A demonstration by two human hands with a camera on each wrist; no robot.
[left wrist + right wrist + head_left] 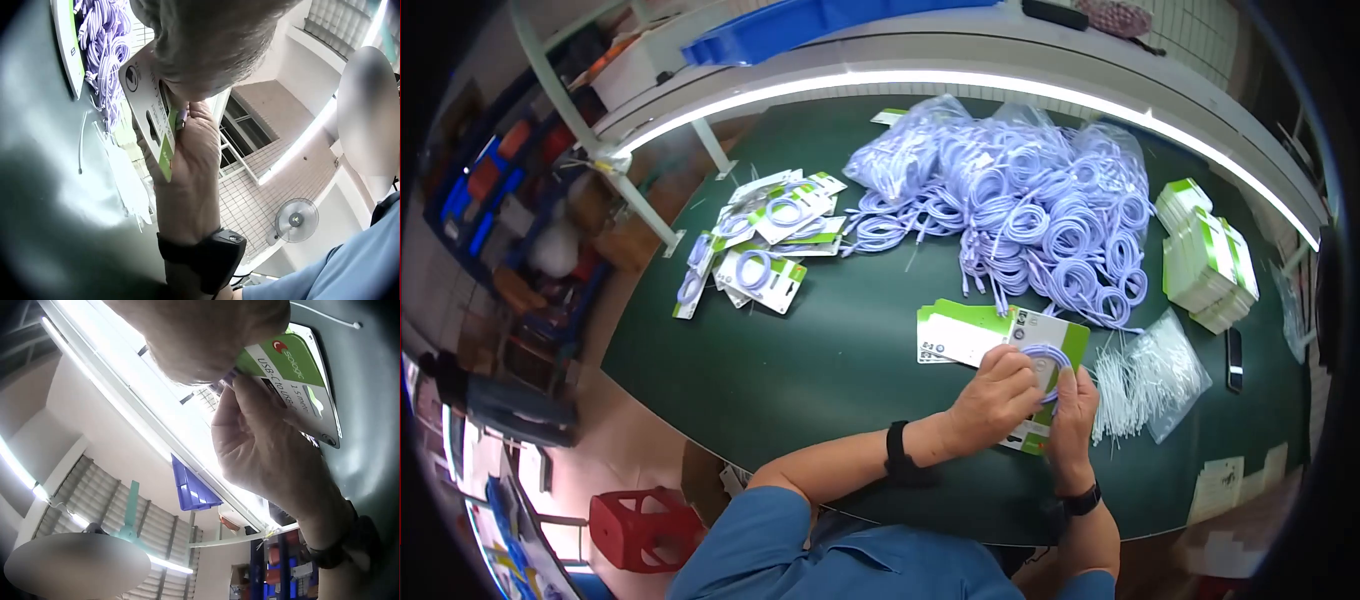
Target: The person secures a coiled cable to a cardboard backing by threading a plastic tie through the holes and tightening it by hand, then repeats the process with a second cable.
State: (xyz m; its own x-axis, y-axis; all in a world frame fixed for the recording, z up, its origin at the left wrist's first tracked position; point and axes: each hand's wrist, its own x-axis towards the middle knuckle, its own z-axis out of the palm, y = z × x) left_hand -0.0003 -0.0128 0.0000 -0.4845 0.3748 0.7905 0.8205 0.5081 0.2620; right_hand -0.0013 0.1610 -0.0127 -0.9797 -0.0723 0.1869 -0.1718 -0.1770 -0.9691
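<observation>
In the head view, a white and green packaging card [1052,328] is held up over the table's near side, a coil of lilac USB-C cable [1060,358] against its face. My right hand [1072,425] grips the card and coil from the right, thumb on the coil. From the left, my left hand [998,400] curls its fingers at the coil and pinches it; its fingertips are partly hidden. A bit of lilac cable [229,380] shows by the left fingertips in the right wrist view. Behind the card lie more flat cards [960,335].
A large heap of coiled lilac cables [1040,230] covers the back. Cards with coils [770,275] are piled at left. On the right are stacked cards [1215,270], loose white ties [1112,395], a clear bag of ties [1170,375] and a small black object [1234,360].
</observation>
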